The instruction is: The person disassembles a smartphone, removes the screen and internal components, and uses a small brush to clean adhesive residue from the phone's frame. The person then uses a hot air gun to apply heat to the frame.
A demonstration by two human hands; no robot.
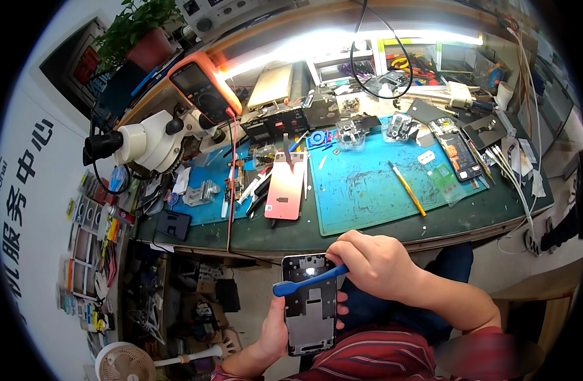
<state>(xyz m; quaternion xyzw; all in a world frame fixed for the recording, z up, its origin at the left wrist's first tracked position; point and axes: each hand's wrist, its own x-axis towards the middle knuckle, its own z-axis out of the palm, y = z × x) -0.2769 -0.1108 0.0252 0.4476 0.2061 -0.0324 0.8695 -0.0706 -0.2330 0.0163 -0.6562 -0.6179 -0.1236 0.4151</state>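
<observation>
Over my lap, in front of the bench edge, my left hand [274, 331] is closed around the sides of a phone frame [313, 315], a dark and grey metal midplate held upright. The thumb lies along its left side and fingertips show at its right. My right hand [379, 263] grips the handle of a blue brush [313, 280] at the frame's top right corner. The brush slants across the upper frame, its head past the left edge near my left thumb. Whether its bristles touch the frame cannot be made out.
On the bench lie a blue mat [367, 190], a yellow-handled pen-like tool [407, 189], a pink phone back [285, 187] and an opened phone [460, 152]. A white microscope [145, 143] and an orange multimeter [203, 86] stand left. A fan [125, 362] is low left.
</observation>
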